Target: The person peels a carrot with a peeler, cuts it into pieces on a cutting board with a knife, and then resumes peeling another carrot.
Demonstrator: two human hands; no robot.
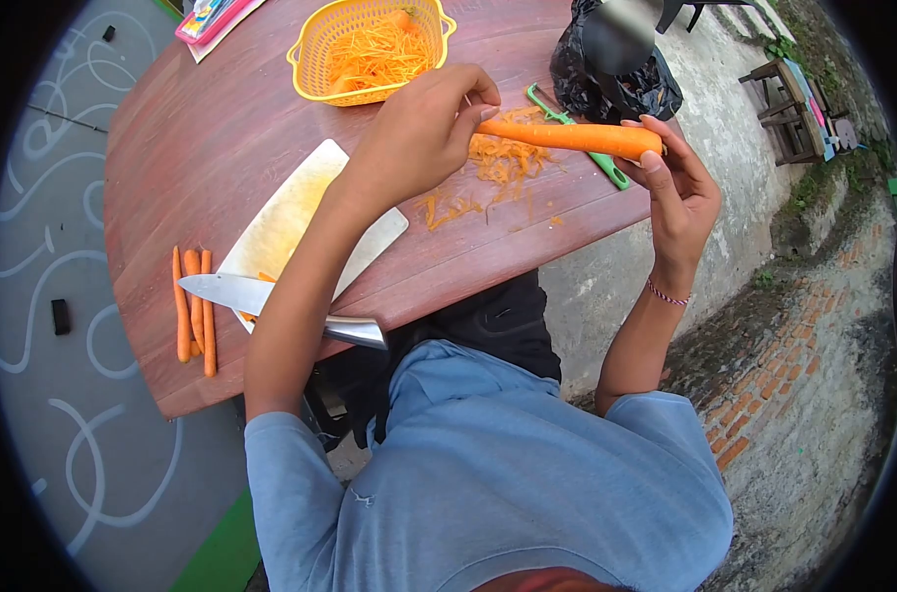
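A peeled orange carrot point(567, 136) is held level above the table's right side. My right hand point(683, 192) grips its thick end between thumb and fingers. At the thin tip, my left hand point(414, 133) is closed in a pinch. Beneath the carrot lie orange peelings point(508, 163) and a green-handled peeler point(606, 170), partly covered by it. Left of them is a white cutting board point(296, 202), stained yellowish. A large knife point(236, 292) rests across its near end, its middle hidden behind my left forearm. Several whole carrots point(209, 316) lie beside the board.
A yellow basket point(300, 74) of shredded carrot point(379, 51) stands at the far side of the reddish wooden table point(152, 197). A black plastic bag point(572, 84) sits at the right edge. A pink item point(212, 25) lies at the far left.
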